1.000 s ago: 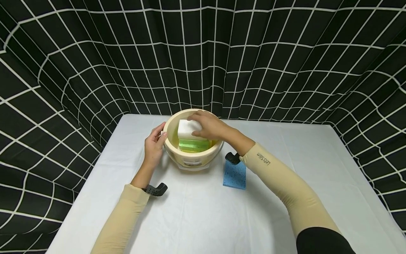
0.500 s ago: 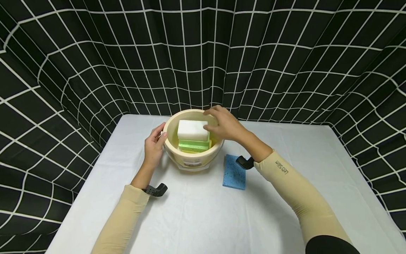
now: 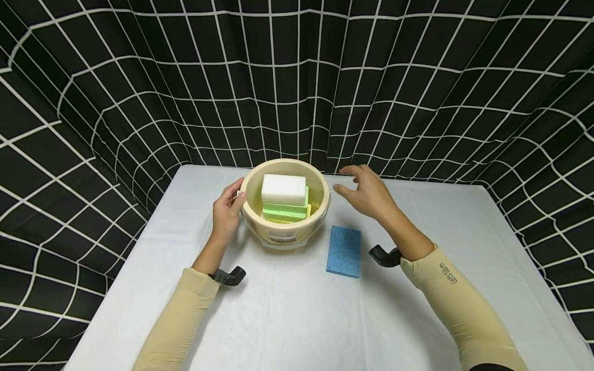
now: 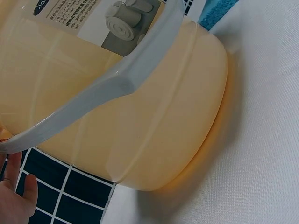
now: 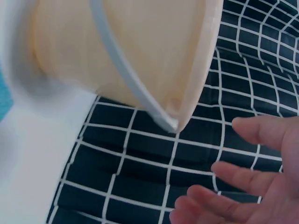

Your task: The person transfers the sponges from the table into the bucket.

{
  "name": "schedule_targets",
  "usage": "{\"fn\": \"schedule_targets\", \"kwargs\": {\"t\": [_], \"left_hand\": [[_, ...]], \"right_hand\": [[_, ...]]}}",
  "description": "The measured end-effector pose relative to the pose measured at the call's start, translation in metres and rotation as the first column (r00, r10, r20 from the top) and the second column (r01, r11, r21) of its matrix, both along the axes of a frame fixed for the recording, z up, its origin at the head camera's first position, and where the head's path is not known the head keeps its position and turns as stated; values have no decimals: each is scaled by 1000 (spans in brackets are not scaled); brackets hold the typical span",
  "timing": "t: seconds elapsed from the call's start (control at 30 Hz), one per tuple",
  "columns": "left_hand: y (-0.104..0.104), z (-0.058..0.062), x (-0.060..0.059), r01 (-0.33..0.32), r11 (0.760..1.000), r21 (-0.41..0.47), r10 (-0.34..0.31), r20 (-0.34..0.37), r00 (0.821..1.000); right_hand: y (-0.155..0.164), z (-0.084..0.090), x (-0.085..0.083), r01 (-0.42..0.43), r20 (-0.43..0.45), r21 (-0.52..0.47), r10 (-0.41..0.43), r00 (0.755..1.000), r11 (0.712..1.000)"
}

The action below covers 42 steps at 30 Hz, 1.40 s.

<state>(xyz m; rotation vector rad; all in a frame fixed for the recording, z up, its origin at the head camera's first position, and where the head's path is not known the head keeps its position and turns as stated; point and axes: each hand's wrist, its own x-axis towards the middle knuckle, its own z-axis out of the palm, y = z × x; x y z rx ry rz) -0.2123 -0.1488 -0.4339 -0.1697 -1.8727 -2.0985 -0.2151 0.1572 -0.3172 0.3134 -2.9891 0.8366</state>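
The cream-coloured round plastic bucket (image 3: 285, 226) stands near the far edge of the white cloth-covered table (image 3: 287, 319), in front of the black curtain with a white grid (image 3: 297, 82). Much of it is hidden or cropped: the left wrist view shows only its side wall, its base edge and a grey-white bail handle (image 4: 112, 88) lying across the wall, with a printed label cut off at the top; the right wrist view is blurred and shows only the rim and the thin handle. Inside the bucket a white rectangular sponge block (image 3: 283, 189) lies on top of a green sponge (image 3: 285, 210) and a yellow sponge (image 3: 303, 212) — the lower two show only as edges. The left hand (image 3: 226, 211) rests against the bucket's left wall, fingers curved along the rim; how firmly it presses cannot be told. The right hand (image 3: 368, 193) hovers just right of the rim, apart from it, fingers loosely spread and holding nothing. A blue flat rectangular sponge (image 3: 344, 251) lies on the table just beside the bucket — at its near right.
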Motion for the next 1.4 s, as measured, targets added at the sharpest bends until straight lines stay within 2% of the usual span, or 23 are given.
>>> {"fn": "schedule_targets", "kwargs": {"t": [0.13,0.27,0.57,0.7,0.87,1.13,1.3,1.4], "left_hand": [[-1,1,0,-9,1000,-18,9,-1,1000],[-1,0,-1,-12,1000,-18,12,-7,1000],[-1,-1,-2,-12,999,-46,12,1,1000],[-1,0,-1,-9,999,-36,10,9,1000],[-2,0,-1,-7,999,-32,8,25,1000],[0,3,-2,-24,999,-35,24,6,1000],[1,2,-2,-19,999,-26,19,10,1000],[1,1,-1,-19,1000,-25,19,9,1000]], "right_hand": [[10,-9,6,48,38,26,-49,998,999],[16,-22,9,51,99,48,-56,994,998],[19,-68,15,62,220,160,-96,971,985],[18,-88,17,46,234,256,-108,966,966],[14,-108,20,4,264,374,-111,958,927],[0,-123,23,-7,273,430,-123,954,903],[-6,-125,25,-18,279,454,-123,952,891],[-8,-124,25,-11,276,448,-126,953,894]]}}
